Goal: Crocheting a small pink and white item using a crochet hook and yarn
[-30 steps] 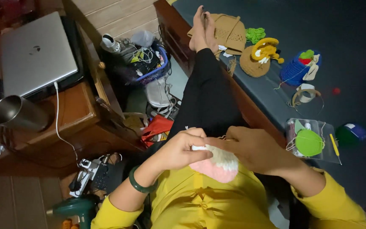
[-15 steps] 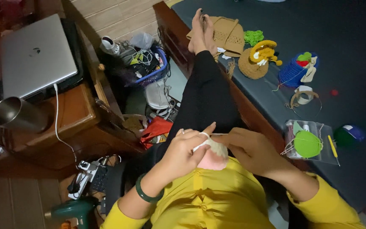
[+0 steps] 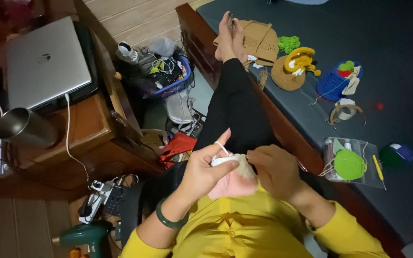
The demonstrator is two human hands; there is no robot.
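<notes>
At lower centre of the frame, a pink crochet piece (image 3: 235, 184) is grasped in both hands. The left hand (image 3: 201, 174) is clenched on a white hook (image 3: 222, 160), yarn looped over its finger; the piece is pinched steady by the right hand (image 3: 276, 172).

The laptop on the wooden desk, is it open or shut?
Shut. The silver laptop lies flat on the wooden desk with its lid down, no screen or keys showing, and a white cable at its near edge.

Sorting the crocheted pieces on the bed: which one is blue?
The blue crocheted piece with red and green trim, right of the tan-and-yellow one; the flat tan piece lies farthest left.
</notes>
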